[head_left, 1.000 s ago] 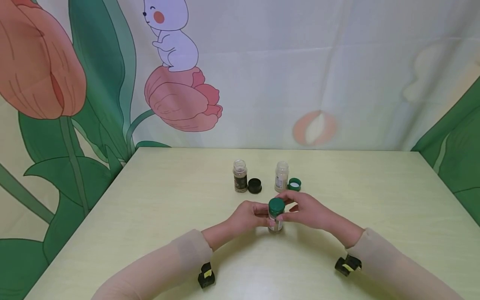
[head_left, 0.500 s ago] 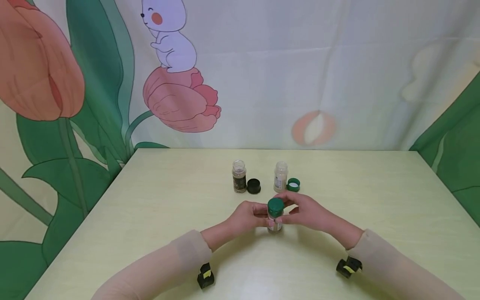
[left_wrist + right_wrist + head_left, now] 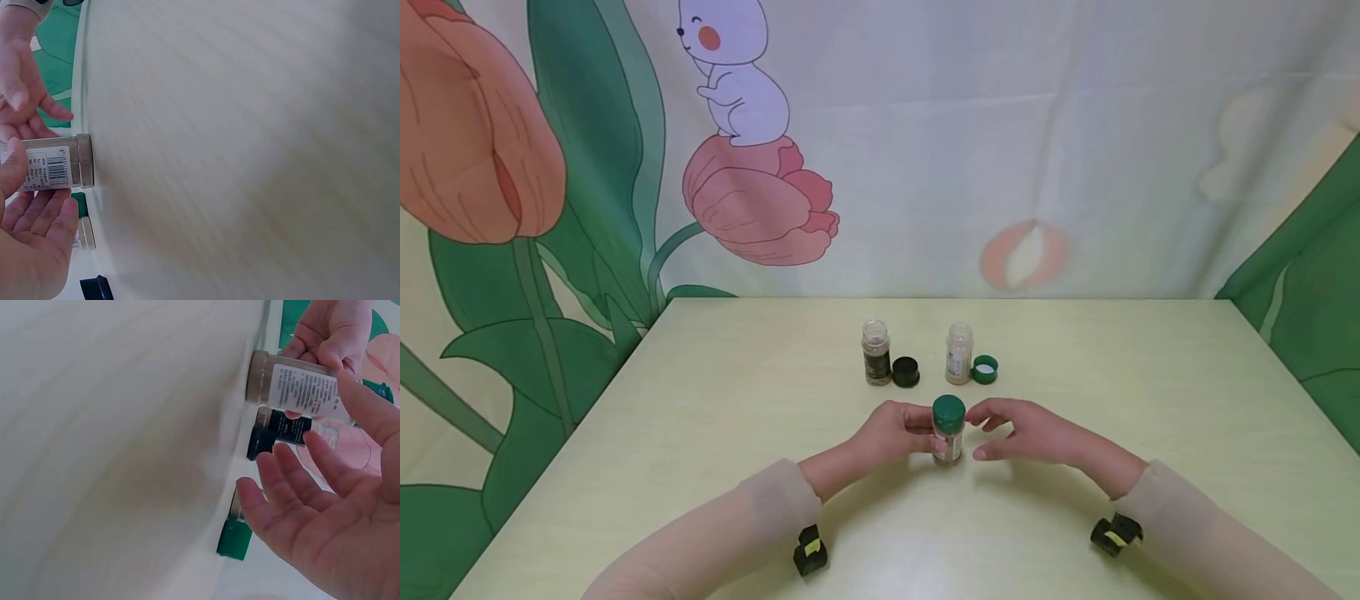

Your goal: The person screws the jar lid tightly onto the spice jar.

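1. Behind the table stands a cloth backdrop [image 3: 910,150], printed with big tulips and a white animal [image 3: 748,100] which sits upon a pink flower [image 3: 760,204]. The table [image 3: 737,375] has a pale yellowish top.

2. At the middle of the table, on the near side of the other bottles, there is a spice jar [image 3: 949,427] – upright, its base down at the table top. The green lid [image 3: 949,410] is on it, and a white label [image 3: 47,169] with barcode is on its side.

3. The left hand [image 3: 891,433] grips this jar from the left, the thumb on the near side and the fingers behind.

4. The right hand [image 3: 1033,429] is just to the right of the jar, with fingers spread and slightly bent, holding nothing. Whether one fingertip touches the lid, I cannot tell.

5. Farther away, on the left, stands a dark-labelled bottle [image 3: 876,360] without cap; a black cap [image 3: 906,372] lies just at its right.

6. To the right of these stands a pale bottle [image 3: 958,357], also uncapped – beside it lies a loose green cap [image 3: 985,369], its whitish inside turned up.

7. Both arms have beige sleeves [image 3: 775,500].
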Tool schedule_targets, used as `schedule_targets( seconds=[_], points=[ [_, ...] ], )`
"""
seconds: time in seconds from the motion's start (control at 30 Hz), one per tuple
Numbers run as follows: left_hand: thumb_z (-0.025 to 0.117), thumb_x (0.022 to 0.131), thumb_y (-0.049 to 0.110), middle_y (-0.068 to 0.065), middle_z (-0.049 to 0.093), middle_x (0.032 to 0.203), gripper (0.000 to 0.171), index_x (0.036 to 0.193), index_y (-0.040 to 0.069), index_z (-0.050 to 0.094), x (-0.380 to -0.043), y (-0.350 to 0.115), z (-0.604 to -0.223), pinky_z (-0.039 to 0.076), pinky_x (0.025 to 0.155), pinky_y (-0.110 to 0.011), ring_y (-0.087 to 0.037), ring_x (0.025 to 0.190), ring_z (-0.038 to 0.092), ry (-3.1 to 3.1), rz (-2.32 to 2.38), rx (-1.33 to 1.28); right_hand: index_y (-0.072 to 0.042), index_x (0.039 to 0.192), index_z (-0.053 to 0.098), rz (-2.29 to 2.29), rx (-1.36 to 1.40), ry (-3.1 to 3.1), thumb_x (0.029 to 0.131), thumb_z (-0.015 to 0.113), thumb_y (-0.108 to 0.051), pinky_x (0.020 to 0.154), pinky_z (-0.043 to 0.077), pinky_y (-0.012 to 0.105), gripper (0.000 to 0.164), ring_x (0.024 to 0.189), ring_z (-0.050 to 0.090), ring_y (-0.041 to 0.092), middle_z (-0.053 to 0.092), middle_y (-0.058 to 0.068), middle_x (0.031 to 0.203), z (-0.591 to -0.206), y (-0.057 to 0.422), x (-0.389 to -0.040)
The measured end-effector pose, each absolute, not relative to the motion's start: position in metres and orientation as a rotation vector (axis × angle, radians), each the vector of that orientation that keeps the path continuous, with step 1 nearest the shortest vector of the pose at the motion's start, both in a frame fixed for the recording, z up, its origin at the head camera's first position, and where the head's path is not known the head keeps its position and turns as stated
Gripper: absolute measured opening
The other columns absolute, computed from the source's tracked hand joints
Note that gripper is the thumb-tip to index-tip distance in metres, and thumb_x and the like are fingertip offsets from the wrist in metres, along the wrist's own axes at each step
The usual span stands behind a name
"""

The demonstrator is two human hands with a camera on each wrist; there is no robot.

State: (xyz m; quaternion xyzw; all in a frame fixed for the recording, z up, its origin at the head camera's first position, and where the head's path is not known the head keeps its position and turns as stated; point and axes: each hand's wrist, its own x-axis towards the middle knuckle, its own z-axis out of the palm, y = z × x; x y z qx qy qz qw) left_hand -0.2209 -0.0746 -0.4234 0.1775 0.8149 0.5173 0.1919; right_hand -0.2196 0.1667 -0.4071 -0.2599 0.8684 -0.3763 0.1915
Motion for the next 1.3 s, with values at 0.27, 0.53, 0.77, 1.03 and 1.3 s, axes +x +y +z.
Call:
schedule_targets(
  seconds=[0.27,0.53,0.77,1.03,1.3],
  points=[
    [0.075,0.091,0.005,-0.021,0.072,0.124,0.041,0.131,-0.003,0.067,-0.220,-0.076,-0.423,0.056,0.103,-0.037,-0.033,0.121,0.070,2.287,1.454,0.489,0.001,0.129,0.063,-1.012,-0.751,2.430,0.095,0.073,-0.025,0.098,0.056,0.049,0.044,0.120,0.063,0.036,0.068,0.018,0.130,-0.408,0.176,-0.217],
    [0.076,0.091,0.007,-0.019,0.073,0.125,0.041,0.131,-0.002,0.068,-0.221,-0.081,-0.425,0.056,0.104,-0.036,-0.032,0.122,0.070,2.298,1.456,0.471,0.000,0.126,0.064,-1.006,-0.742,2.433,0.096,0.072,-0.024,0.098,0.056,0.048,0.039,0.119,0.064,0.035,0.069,0.016,0.126,-0.406,0.179,-0.213],
    [0.076,0.091,0.009,-0.020,0.072,0.126,0.041,0.129,-0.002,0.068,-0.220,-0.088,-0.424,0.057,0.103,-0.036,-0.032,0.122,0.070,2.326,1.445,0.484,-0.001,0.124,0.065,-0.998,-0.733,2.446,0.096,0.072,-0.024,0.098,0.056,0.048,0.037,0.118,0.064,0.035,0.070,0.016,0.125,-0.407,0.180,-0.210],
    [0.076,0.092,0.011,-0.020,0.071,0.128,0.042,0.131,-0.003,0.067,-0.223,-0.099,-0.425,0.056,0.103,-0.038,-0.033,0.122,0.070,2.371,1.432,0.460,-0.001,0.124,0.065,-0.988,-0.689,2.464,0.096,0.073,-0.022,0.097,0.057,0.046,0.037,0.118,0.064,0.034,0.070,0.015,0.125,-0.406,0.183,-0.209],
    [0.076,0.092,0.009,-0.022,0.072,0.127,0.040,0.129,-0.005,0.067,-0.224,-0.110,-0.425,0.057,0.101,-0.037,-0.034,0.120,0.071,2.401,1.445,0.437,-0.001,0.124,0.065,-1.007,-0.699,2.465,0.096,0.072,-0.022,0.096,0.058,0.045,0.036,0.117,0.064,0.034,0.070,0.015,0.125,-0.406,0.187,-0.208]
  ],
)
